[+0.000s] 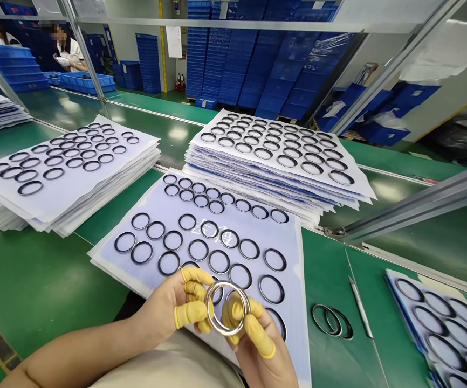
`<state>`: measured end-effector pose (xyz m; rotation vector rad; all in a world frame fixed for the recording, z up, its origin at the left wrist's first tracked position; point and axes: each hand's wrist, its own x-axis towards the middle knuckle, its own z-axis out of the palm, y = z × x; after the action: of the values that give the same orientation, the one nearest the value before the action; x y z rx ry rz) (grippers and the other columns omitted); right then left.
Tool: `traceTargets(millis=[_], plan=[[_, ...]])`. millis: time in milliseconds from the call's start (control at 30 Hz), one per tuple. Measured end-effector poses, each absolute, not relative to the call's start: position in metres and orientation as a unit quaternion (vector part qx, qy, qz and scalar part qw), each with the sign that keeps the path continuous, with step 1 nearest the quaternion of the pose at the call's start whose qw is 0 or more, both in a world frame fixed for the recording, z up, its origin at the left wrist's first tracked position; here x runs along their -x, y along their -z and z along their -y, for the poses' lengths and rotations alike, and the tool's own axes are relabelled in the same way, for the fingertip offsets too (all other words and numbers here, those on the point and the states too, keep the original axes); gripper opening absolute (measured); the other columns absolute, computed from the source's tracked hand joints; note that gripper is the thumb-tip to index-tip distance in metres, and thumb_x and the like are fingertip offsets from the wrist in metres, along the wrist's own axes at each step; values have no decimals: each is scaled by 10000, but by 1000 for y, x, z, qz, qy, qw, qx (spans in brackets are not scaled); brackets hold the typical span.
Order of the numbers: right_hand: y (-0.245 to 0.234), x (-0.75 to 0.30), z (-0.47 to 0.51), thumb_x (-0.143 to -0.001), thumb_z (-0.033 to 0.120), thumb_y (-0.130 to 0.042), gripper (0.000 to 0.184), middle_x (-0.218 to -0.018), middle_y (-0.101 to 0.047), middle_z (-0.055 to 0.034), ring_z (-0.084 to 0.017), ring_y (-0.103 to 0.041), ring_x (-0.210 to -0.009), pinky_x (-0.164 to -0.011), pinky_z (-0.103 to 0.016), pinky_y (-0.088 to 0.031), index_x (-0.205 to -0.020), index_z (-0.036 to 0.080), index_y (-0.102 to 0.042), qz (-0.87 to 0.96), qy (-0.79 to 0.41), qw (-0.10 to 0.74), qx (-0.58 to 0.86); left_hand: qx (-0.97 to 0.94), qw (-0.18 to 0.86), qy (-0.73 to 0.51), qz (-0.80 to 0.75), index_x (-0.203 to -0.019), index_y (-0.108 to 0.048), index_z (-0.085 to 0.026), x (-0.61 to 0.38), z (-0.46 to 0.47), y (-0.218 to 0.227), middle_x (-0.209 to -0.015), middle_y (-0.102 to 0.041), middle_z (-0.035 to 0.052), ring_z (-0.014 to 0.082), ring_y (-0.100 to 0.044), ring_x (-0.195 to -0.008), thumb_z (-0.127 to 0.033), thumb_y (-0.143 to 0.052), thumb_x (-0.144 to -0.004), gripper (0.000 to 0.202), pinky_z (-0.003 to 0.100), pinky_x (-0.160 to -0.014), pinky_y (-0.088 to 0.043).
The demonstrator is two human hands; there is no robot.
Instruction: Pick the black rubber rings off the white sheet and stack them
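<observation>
A shiny metal ring (228, 330) is held up between both hands, its bright face turned toward me. My left hand (177, 304) grips its left edge between thumb and fingers, with yellow finger cots over the fingertips. On the opposite edge, my right hand (260, 337) pinches it, also in yellow finger cots. Below and beyond the hands lies a white sheet (169, 210) bearing rows of black-edged rings (219, 261). Some rings on the sheet are partly hidden by my hands.
Two tall stacks of sheets with rings, a left stack (108, 188) and a back stack (258, 178), stand beyond. Two loose rings (327, 320) overlap beside a knife (361, 307) on the green table (338, 275). More rings lie on a right stack (431, 307). A metal frame post (415, 202) slants nearby.
</observation>
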<state>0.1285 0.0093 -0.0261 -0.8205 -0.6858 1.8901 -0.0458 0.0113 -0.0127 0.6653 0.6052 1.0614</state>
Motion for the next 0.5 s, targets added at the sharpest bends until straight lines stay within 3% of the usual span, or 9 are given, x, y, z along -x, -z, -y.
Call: traceTargets(millis=[367,500], plan=[[19,-129,-4,-620,482,-815,299,-518,-493,30,-87,-341,-460,-492,-251,-290,-654,204,-712,231,-785,459,346,-319,767,-467,-304,-1000,-598,-206,43,-8,19,-709,-589,-42,61,-613,-554,-328,-776,-729,346,160,-542,-481],[21,-131,-3,-570,504,-835,341,-528,-511,22,-95,-362,-465,-463,-241,-333,-668,198,-721,228,-775,469,357,-441,706,-441,-336,-1072,-556,-216,54,-19,13,-768,-607,-20,100,-610,-651,-374,-705,-786,359,228,-627,-510]])
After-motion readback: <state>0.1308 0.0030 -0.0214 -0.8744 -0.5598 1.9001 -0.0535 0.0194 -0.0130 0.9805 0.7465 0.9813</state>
